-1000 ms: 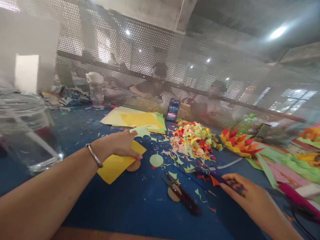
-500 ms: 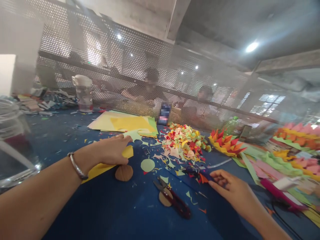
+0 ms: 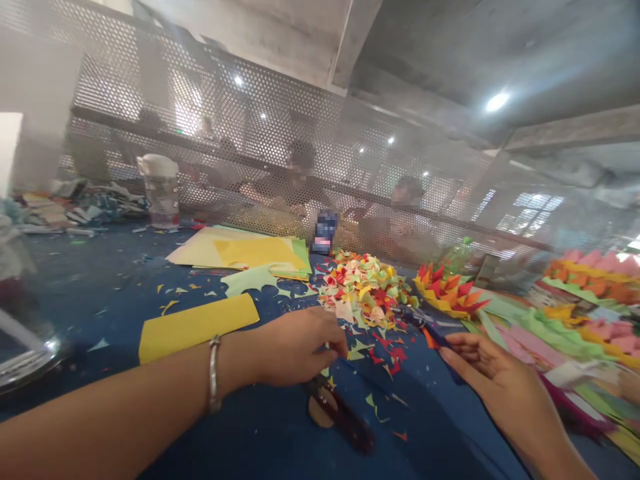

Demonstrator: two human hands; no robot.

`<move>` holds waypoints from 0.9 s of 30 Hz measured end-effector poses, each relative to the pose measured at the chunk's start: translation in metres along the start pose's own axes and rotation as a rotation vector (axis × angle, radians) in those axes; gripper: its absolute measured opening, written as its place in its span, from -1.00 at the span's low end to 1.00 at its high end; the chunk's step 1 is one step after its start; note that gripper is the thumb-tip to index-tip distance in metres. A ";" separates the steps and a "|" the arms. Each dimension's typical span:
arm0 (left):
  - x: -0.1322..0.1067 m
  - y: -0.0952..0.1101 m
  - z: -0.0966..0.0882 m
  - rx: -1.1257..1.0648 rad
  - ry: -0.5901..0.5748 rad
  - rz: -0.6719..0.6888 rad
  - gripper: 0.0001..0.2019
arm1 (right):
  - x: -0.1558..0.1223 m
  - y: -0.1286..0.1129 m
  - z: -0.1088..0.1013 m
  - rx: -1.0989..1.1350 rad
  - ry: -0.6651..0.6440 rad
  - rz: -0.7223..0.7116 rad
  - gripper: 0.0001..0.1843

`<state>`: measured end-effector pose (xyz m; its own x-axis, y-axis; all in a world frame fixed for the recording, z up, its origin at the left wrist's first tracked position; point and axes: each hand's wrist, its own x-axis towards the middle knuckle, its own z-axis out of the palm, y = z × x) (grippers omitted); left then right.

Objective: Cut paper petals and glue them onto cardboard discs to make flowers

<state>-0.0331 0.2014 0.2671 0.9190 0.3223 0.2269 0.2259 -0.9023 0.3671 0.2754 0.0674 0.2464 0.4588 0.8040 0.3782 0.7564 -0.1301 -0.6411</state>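
My left hand (image 3: 295, 347) is curled in a pinch over the blue table (image 3: 100, 293), just above a pair of dark red scissors (image 3: 343, 417) lying on a round brown piece. What its fingertips hold is hidden. My right hand (image 3: 495, 380) grips a dark blue stick-like tool (image 3: 425, 327) whose tip points at a pile of small coloured paper scraps (image 3: 367, 287). A yellow paper strip (image 3: 197, 325) lies flat to the left of my left wrist, which wears a metal bangle.
Yellow and green paper sheets (image 3: 240, 253) are stacked at the back, with a phone (image 3: 325, 232) behind them. Red-orange paper flowers (image 3: 450, 293) and green and pink strips (image 3: 550, 327) fill the right. A cup (image 3: 160, 190) and a perforated metal screen (image 3: 250, 133) stand behind, with people beyond it.
My left hand let go of the yellow paper and moved right to the spot above the scissors. My right hand drew the blue tool slightly nearer to me.
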 end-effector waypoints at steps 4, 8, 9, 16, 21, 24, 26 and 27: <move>0.036 -0.002 0.015 0.129 -0.110 0.150 -0.78 | -0.004 -0.001 -0.002 0.008 0.028 0.015 -0.51; 0.061 -0.020 0.021 0.211 -0.038 0.086 -0.76 | -0.009 0.000 -0.006 0.001 0.036 -0.010 -0.56; 0.063 -0.023 0.021 0.227 0.008 0.044 -0.73 | -0.010 0.001 -0.007 -0.006 0.039 -0.014 -0.57; 0.053 -0.019 0.018 0.168 0.019 0.013 -0.84 | -0.015 0.009 -0.005 -0.028 0.098 0.027 -0.55; 0.059 -0.007 0.024 0.109 -0.138 0.087 -0.85 | -0.018 0.010 0.004 -0.042 0.116 0.027 -0.56; 0.059 -0.015 0.020 0.162 -0.091 0.026 -0.82 | -0.020 0.014 0.006 -0.045 0.112 0.008 -0.57; 0.056 -0.024 0.013 0.217 -0.006 -0.072 -0.79 | -0.021 0.017 0.006 -0.041 0.108 0.000 -0.59; 0.055 -0.028 0.009 0.229 0.027 -0.110 -0.77 | -0.021 0.019 0.007 -0.045 0.105 -0.003 -0.60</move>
<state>0.0137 0.2419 0.2608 0.8766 0.4269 0.2220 0.3943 -0.9017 0.1773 0.2768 0.0522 0.2223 0.5013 0.7395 0.4493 0.7767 -0.1557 -0.6103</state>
